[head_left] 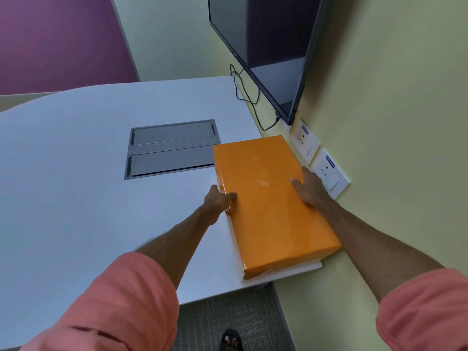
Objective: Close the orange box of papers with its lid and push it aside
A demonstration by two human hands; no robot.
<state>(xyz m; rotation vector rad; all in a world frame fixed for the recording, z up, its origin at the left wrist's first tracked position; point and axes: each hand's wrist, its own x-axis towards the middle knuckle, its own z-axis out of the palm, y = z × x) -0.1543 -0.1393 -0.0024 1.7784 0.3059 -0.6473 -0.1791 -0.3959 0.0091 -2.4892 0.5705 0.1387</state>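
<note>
The glossy orange rectangular box (pixel 271 201), lid on, lies at the right edge of the white counter (pixel 88 160), close to the yellow wall with its white sockets (pixel 329 173). The left hand (pixel 219 200) presses its left side and the right hand (pixel 309 188) its right side, each grip clasped on the box with the thumb on top.

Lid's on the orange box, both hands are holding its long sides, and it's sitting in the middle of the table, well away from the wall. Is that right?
Not quite. The head view shows the orange box at the right edge of the table, up against the wall by the sockets, not in the middle. The rest holds: the lid is on, and the left hand and right hand hold its long sides.
</note>
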